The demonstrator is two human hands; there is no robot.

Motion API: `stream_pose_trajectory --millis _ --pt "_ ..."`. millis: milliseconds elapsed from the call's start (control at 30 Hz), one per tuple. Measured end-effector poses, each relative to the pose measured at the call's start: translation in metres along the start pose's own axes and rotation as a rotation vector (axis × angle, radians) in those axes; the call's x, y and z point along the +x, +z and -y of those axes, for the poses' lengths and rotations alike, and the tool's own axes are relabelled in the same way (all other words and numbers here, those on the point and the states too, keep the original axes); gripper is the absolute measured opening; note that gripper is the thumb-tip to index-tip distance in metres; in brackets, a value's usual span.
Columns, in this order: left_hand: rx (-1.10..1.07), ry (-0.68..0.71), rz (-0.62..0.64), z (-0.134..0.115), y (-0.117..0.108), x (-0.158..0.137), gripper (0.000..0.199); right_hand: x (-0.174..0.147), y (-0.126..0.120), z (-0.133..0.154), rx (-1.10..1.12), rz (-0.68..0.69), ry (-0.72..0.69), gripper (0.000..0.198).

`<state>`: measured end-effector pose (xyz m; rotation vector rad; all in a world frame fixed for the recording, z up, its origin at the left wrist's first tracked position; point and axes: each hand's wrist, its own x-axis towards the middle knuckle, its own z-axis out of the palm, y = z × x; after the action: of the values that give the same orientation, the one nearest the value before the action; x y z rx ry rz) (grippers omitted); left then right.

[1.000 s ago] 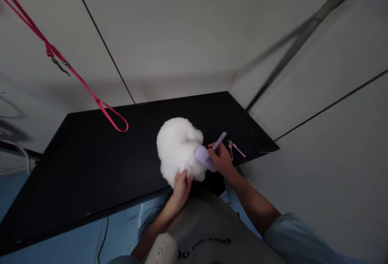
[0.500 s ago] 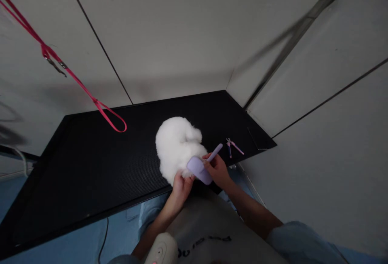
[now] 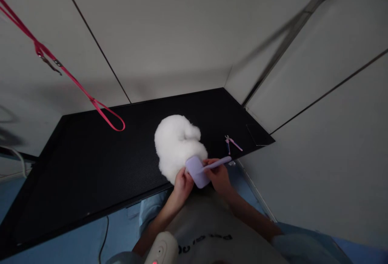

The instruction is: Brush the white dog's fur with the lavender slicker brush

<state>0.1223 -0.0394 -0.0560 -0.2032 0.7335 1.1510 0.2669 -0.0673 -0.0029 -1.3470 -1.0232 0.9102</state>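
A fluffy white animal that looks like a small dog [image 3: 172, 142] lies curled on a black grooming table [image 3: 100, 163]. At its near edge, my left hand [image 3: 182, 185] is closed on a furry part of it; which part is hidden by the brush. My right hand [image 3: 218, 177] grips the handle of a purple slicker brush [image 3: 196, 171]. The brush's flat back faces up, its handle points right, and its head lies over the fur beside my left fingers. Its bristles are out of sight.
Purple-handled nail clippers [image 3: 233, 143] and a thin dark flat object [image 3: 257, 134] lie on the table's right side. A pink leash loop [image 3: 107, 114] hangs at the left. A metal bracket [image 3: 285, 41] runs along the wall. A whitish rounded device [image 3: 162, 250] is near my body.
The brush handle has swung down from pointing up-right to nearly level, and the brush head sits slightly lower. My right hand turned with it; my left hand stays at the fur.
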Motion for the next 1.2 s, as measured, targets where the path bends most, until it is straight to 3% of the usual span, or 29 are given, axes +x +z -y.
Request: stream_pose_trajectory --millis 67,167,300,433,567,700,767,900,1067,1200 --pt "0.034 0.024 -0.006 0.002 -0.002 0.000 0.027 -0.002 -0.004 0.000 0.004 -0.034 0.065 0.032" --pt "0.104 0.057 -0.008 0.005 -0.005 0.000 0.024 -0.007 -0.005 0.003 -0.025 -0.184 0.032 0.032" --pt "0.265 0.059 0.024 0.002 -0.003 0.002 0.024 -0.019 0.001 -0.003 0.064 -0.056 0.083 0.031" --pt "0.366 -0.074 -0.010 -0.013 0.006 0.012 0.024 -0.030 -0.011 -0.015 0.009 -0.127 0.178 0.031" --pt "0.450 -0.138 -0.056 -0.023 0.013 0.018 0.020 -0.036 -0.016 -0.014 0.057 -0.275 0.130 0.031" --pt "0.475 -0.244 0.066 -0.022 0.016 0.015 0.019 -0.036 0.004 -0.012 0.201 -0.134 0.127 0.032" --pt "0.462 -0.277 0.072 -0.020 0.017 0.013 0.022 -0.036 0.005 -0.014 0.163 -0.148 0.162 0.033" --pt "0.422 -0.243 -0.004 -0.018 0.016 0.013 0.018 -0.037 -0.006 -0.018 0.030 -0.361 0.142 0.038" --pt "0.473 -0.253 0.043 -0.025 0.018 0.013 0.017 -0.030 0.003 -0.015 0.060 -0.264 0.128 0.036" --pt "0.535 -0.309 0.021 -0.036 0.017 0.014 0.027 -0.032 -0.017 -0.018 -0.100 -0.401 0.153 0.030"
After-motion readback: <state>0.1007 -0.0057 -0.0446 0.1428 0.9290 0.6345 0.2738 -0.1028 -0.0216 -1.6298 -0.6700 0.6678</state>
